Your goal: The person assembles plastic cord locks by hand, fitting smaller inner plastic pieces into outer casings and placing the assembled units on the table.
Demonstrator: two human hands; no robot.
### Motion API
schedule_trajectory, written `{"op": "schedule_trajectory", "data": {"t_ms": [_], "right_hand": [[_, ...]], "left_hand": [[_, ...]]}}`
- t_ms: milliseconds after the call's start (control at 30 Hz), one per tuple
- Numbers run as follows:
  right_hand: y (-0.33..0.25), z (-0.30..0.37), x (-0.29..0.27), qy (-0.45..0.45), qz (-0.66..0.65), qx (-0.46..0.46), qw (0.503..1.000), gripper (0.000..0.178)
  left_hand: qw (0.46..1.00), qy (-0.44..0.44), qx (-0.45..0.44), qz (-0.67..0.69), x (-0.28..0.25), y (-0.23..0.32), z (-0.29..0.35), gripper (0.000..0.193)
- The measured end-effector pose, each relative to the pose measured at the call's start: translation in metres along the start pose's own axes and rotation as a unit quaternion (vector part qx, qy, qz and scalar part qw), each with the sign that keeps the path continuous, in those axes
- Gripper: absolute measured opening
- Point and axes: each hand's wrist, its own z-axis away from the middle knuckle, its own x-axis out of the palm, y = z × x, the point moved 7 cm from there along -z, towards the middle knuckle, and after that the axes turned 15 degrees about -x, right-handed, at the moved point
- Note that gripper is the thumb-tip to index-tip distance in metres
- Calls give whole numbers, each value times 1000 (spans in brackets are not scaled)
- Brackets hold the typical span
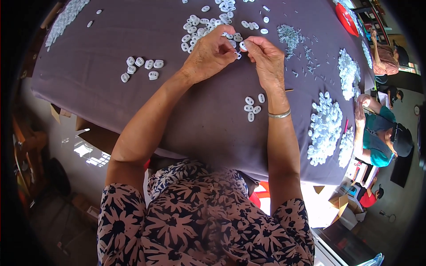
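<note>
Both my hands meet above the table. My right hand (268, 60) pinches a white oval plastic piece (242, 45) between thumb and fingertips. Just below it, the fingertips of my left hand (209, 52) are closed on a smaller white part (238, 56), its exact shape too small to make out. Behind my left hand lies a loose heap of white oval pieces with holes (191, 30). A small group of similar pieces (131, 69) rests left of my left forearm, and another group (249, 107) lies between my forearms.
A dark cloth covers the table (199, 119). Small metal screws (290, 39) are scattered beyond my right hand. Large piles of whitish pieces (326, 131) lie at the right, another pile (66, 20) at far left. A red tray (347, 20) stands far right. A co-worker (381, 133) sits across the right edge.
</note>
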Motion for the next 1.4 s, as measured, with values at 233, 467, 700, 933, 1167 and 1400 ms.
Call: {"op": "schedule_trajectory", "data": {"t_ms": [233,467,700,933,1167,1400], "right_hand": [[-3,2,1,-2,19,-21,1000,12],[-5,2,2,-8,15,-33,999,12],[-8,2,4,-26,33,-48,998,10],[-11,2,7,-42,34,-87,995,7],[-14,2,11,-64,16,-109,992,5],[-12,3,14,-86,15,-98,991,12]], "left_hand": [[1000,3,-5,0,0,1,1,42],[1000,11,-9,-11,0,1,1,42],[1000,18,4,-16,-2,0,1,42],[1000,14,-15,-13,-1,1,2,43],[999,-1,-31,6,0,4,3,45],[999,-7,-38,28,-1,4,3,45]]}}
